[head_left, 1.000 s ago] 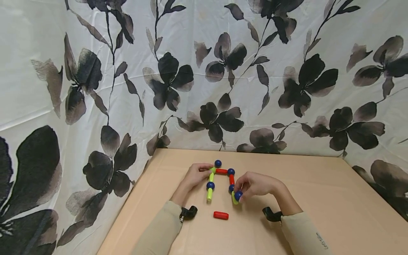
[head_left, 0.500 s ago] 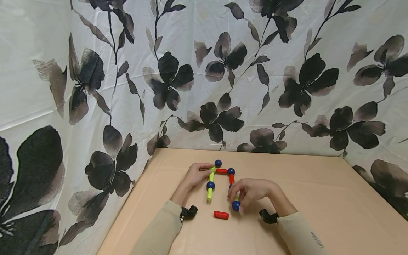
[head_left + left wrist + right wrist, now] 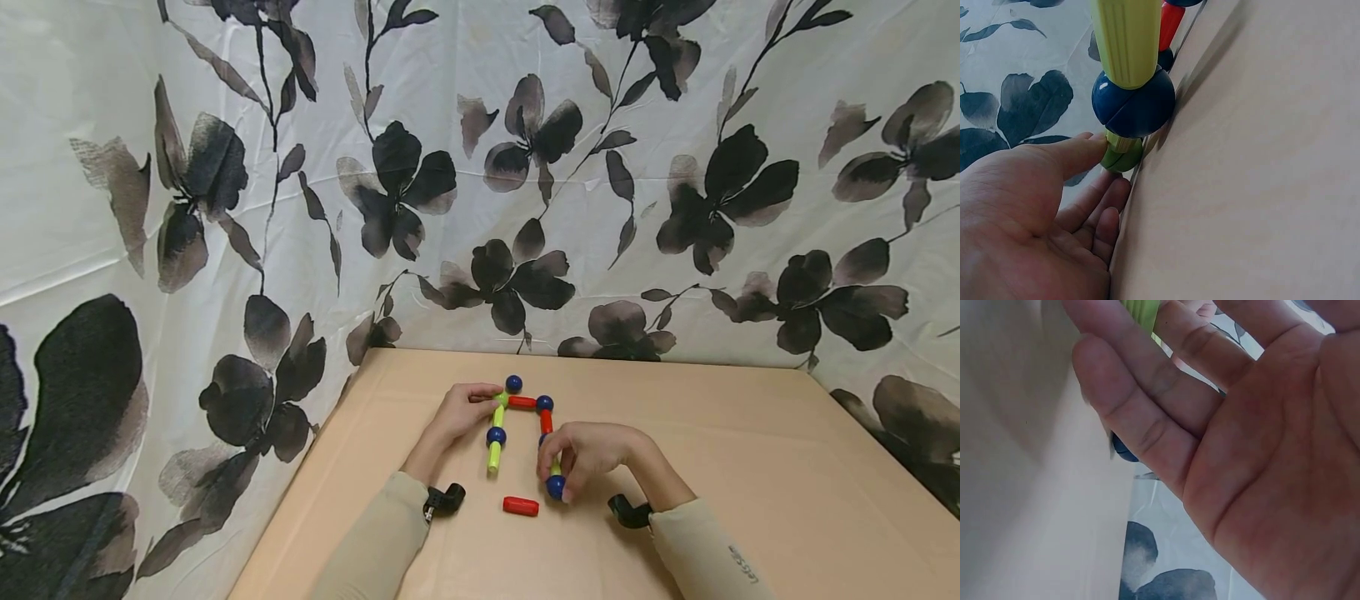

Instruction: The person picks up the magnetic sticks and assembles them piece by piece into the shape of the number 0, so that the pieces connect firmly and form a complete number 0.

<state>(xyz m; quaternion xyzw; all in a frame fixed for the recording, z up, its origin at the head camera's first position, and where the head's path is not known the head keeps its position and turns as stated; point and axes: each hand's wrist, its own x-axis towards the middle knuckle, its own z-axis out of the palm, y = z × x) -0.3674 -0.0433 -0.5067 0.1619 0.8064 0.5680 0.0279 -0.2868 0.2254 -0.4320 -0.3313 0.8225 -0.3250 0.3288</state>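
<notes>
Magnetic building rods and balls form a frame on the table. My left hand (image 3: pixel 468 412) pinches the green ball (image 3: pixel 1121 156) at its far left corner, thumb on one side and fingers below. From there a yellow-green rod, a blue ball (image 3: pixel 496 436) and another yellow-green rod (image 3: pixel 493 457) run toward me. Along the far side lies a red rod (image 3: pixel 522 402), leading to a blue corner ball (image 3: pixel 543 403). My right hand (image 3: pixel 596 454) holds the near green rod (image 3: pixel 1142 314) of the right side, thumb beside its blue end ball (image 3: pixel 556 487). Its fingers partly hide this side.
A loose red rod (image 3: pixel 521 506) lies in front of the frame, between the forearms. Beyond the green corner sits one blue ball (image 3: pixel 513 383). A floral cloth (image 3: pixel 495 183) hangs behind the table (image 3: pixel 720 433).
My right hand has come a little closer to me. The right-hand green rod and its blue end ball have swung from a slant to nearly straight. My left hand stays in place.
</notes>
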